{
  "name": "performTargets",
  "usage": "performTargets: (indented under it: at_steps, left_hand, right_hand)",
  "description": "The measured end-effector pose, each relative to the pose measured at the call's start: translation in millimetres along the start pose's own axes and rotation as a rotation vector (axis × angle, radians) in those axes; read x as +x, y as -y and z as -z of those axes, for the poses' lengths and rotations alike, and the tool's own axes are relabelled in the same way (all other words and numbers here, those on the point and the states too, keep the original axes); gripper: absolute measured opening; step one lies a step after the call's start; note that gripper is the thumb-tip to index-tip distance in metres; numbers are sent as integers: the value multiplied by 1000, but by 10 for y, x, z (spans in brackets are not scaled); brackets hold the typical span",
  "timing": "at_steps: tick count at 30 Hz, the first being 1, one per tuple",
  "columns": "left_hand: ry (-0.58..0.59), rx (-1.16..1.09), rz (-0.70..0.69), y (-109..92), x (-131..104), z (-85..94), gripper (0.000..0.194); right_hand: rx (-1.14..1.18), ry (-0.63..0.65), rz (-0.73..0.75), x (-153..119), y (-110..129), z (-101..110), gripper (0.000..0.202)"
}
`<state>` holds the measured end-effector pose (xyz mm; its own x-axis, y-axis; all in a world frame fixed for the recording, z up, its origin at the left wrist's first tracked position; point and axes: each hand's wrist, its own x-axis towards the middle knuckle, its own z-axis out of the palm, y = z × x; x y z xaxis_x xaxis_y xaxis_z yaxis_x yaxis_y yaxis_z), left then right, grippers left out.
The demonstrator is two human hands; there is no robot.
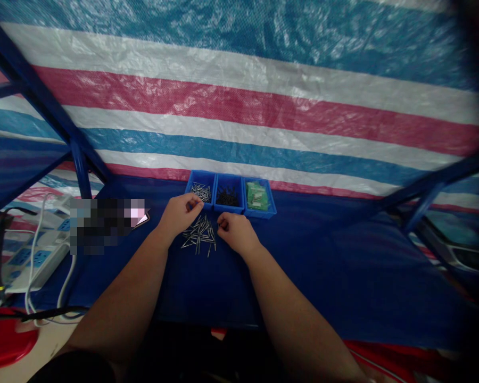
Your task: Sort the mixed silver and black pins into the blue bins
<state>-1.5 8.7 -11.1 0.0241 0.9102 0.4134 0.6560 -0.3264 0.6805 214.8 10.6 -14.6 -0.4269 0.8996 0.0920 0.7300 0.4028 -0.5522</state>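
My left hand [180, 214] is closed, thumb against fingertips, at the front of the left blue bin [189, 187]; whatever it may pinch is too small to make out. That bin holds thin silver metal pieces [200, 191]. My right hand [238, 232] is curled closed below the middle blue bin [229, 209], its fingertips pointing left, and any part within them is hidden. Between and just below both hands, a loose pile of slim metal pin-like pieces [199, 234] lies on the blue table [211, 298]. Small dark parts [226, 197] fill the middle bin.
The right blue bin [263, 214] contains green and whitish pieces [257, 197]. On the left are power strips [35, 263] with white cables and a partly pixelated dark object [107, 223]. A striped plastic sheet [239, 106] hangs behind, with blue frame posts [80, 167] at the sides.
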Motion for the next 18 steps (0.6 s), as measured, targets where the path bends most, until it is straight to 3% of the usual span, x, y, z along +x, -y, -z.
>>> performTargets:
  at_steps: [7, 18]
  left_hand:
    - [181, -54, -70, -53, -33, -26, 13]
    - [284, -41, -81, -96, -43, -81, 10]
  right_hand:
    - [4, -42, -43, 21, -56, -5, 15]
    - [-52, -3, -43, -24, 24, 37, 19]
